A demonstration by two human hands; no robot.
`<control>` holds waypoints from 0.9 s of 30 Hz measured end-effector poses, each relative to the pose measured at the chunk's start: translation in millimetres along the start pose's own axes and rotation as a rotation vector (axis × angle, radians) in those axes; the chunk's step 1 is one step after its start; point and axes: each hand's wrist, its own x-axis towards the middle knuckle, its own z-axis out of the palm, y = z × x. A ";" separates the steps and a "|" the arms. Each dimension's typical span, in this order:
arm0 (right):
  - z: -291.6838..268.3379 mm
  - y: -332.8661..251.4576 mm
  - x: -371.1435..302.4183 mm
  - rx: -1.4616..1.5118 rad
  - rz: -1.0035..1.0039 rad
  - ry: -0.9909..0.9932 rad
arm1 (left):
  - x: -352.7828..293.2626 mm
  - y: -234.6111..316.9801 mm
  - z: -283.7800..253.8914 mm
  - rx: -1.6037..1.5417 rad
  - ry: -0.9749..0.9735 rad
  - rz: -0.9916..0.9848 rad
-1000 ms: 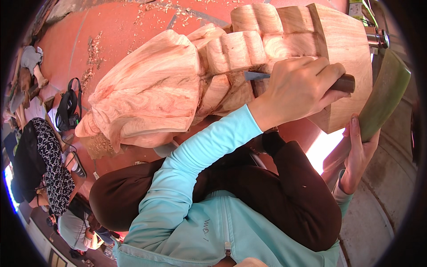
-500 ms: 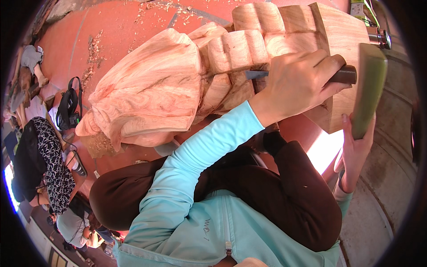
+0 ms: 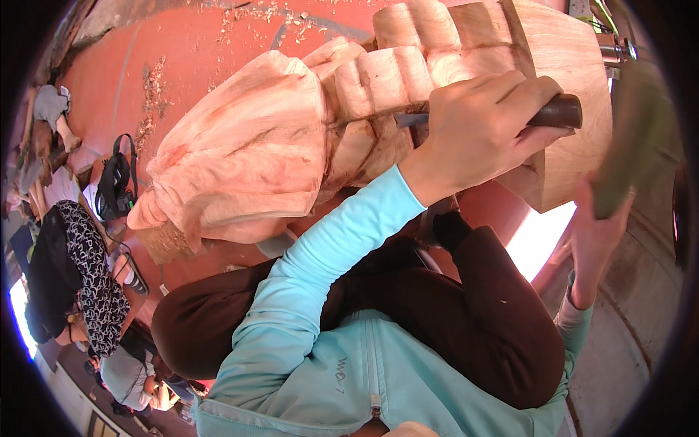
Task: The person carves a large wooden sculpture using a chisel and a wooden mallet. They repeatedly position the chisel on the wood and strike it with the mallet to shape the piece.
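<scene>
A large carving of pale reddish wood (image 3: 247,146) lies across the top of the view, with folded, rounded forms cut into it. My left hand (image 3: 477,131) is closed around a chisel with a dark handle (image 3: 557,111). Its metal blade, mostly covered by the hand, meets the wood beside a carved block. On the right, my right hand (image 3: 598,229) grips the lower end of a long, flat green mallet (image 3: 632,138). Motion blurs the mallet, which stands apart from the chisel's handle end.
Wood shavings (image 3: 153,91) lie on the red tiled floor (image 3: 102,73). My crossed legs (image 3: 437,306) are below the carving. At the left are a black bag (image 3: 115,178) and other people, one in a patterned black garment (image 3: 91,277). A shiny metal cylinder (image 3: 615,49) is beyond the carving's right end.
The mallet has swung right, away from the chisel handle, with my right hand moving along. My left hand and the chisel have shifted only slightly.
</scene>
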 end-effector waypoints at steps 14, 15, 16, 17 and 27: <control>9.7 -11.9 11.3 -0.087 -0.234 0.039 | -6.0 -5.3 -1.5 0.036 -0.004 0.000; 5.8 -8.7 10.7 -0.054 -0.132 0.051 | -5.7 -4.3 -1.4 0.025 0.009 0.008; 3.3 -0.9 9.6 0.092 -0.007 0.071 | -4.1 -2.9 -2.2 0.014 0.022 0.015; 1.7 9.9 7.5 0.236 0.118 0.091 | -3.8 -1.8 -2.4 0.003 0.035 0.023; -4.9 -5.2 12.7 0.392 0.105 0.019 | -6.4 -4.2 -5.6 0.010 0.015 0.029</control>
